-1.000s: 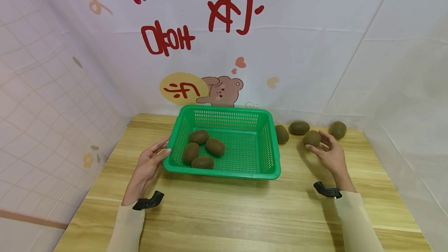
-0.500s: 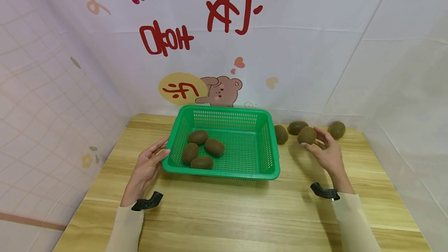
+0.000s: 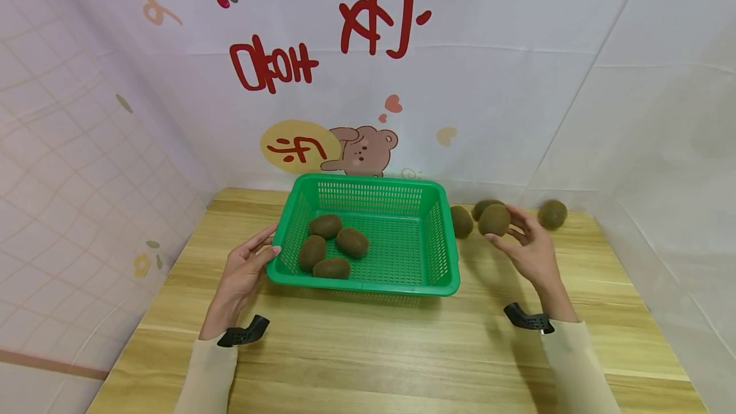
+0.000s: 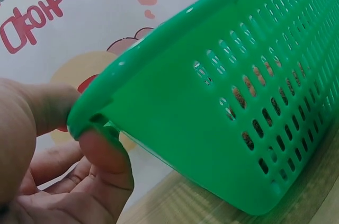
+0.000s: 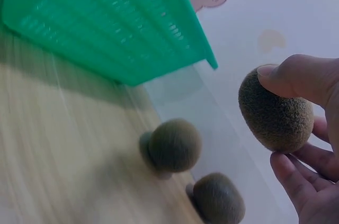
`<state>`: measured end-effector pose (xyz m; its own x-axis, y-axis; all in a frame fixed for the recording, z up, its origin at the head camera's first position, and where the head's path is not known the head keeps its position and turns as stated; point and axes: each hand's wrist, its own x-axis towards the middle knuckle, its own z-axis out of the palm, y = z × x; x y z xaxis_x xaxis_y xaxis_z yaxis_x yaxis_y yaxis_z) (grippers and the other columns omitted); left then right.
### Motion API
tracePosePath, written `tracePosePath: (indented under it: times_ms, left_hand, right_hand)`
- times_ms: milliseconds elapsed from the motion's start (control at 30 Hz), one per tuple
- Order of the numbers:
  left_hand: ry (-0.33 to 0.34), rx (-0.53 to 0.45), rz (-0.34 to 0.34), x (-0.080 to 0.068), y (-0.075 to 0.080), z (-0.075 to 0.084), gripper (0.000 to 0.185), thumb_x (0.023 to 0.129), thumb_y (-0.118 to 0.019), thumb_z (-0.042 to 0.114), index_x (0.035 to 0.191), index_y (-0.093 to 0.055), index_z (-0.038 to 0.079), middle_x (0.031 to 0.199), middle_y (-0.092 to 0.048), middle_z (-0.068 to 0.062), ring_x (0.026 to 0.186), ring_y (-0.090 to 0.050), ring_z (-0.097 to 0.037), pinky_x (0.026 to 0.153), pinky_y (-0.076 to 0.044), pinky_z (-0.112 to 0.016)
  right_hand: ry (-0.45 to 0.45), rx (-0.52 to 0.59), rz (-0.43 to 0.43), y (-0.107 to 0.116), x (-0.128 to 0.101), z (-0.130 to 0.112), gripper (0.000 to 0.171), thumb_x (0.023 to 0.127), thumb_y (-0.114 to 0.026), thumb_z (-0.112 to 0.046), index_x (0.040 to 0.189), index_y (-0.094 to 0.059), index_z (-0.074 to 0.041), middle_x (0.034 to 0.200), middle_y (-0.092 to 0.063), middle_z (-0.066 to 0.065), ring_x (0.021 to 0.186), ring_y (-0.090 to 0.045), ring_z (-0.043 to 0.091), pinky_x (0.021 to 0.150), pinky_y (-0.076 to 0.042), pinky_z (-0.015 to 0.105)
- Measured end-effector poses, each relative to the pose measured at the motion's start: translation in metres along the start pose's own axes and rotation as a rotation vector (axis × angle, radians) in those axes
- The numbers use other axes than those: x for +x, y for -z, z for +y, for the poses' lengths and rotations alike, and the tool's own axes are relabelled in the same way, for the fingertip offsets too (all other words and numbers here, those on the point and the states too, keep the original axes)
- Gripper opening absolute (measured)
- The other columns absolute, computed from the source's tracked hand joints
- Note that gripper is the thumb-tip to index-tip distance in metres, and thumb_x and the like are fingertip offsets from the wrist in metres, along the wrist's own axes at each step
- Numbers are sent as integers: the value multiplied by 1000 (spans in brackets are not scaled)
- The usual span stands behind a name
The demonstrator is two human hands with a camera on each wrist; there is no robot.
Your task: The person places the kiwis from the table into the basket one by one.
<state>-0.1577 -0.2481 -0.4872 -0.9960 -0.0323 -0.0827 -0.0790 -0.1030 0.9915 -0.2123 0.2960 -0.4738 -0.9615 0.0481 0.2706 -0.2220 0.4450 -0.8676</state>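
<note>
Light wood table with a green basket and a few loose kiwis

The wooden table [image 3: 368,350] has pale plank grain and sits tucked into a corner of white backdrop. A green plastic basket [image 3: 443,241] rests on it toward the back middle. Right of the basket, three kiwis lie straight on the wood near the back edge: one [image 3: 461,221] just beside the basket wall, another [image 3: 482,207] close behind it, and a third [image 3: 552,214] off further right.
</note>
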Motion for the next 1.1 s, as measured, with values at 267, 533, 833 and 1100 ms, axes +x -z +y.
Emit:
tracePosePath:
  times_ms: [267,533,833,1100]
  left_hand:
    - [13,-22,3,1,-2,1,61,99,-69,9,155,-44,1,114,-58,3,70,-62,3,63,-53,-11]
    - [27,-23,6,0,-2,2,62,99,-69,9,155,-44,2,114,-58,4,71,-60,4,60,-49,-10]
    - [27,-37,9,-1,-2,1,62,99,-68,8,155,-43,1,112,-59,5,75,-64,3,64,-53,-11]
    - [39,-32,8,-1,-2,2,62,99,-69,9,155,-44,3,115,-57,3,76,-63,2,64,-53,-11]
  right_hand:
    - [66,25,-44,-9,-2,-22,74,86,-84,-8,151,-49,-4,147,-52,18,120,-53,-5,98,-49,9]
    - [115,76,-93,-21,-7,-41,72,85,-83,-3,150,-52,-10,141,-55,13,118,-56,1,98,-48,8]
    - [169,103,-130,-34,-11,-54,71,84,-83,0,148,-54,-7,140,-57,14,120,-57,2,100,-49,10]
    - [199,84,-171,-46,-15,-63,72,83,-85,-4,147,-55,-11,142,-58,12,124,-56,-1,101,-49,11]
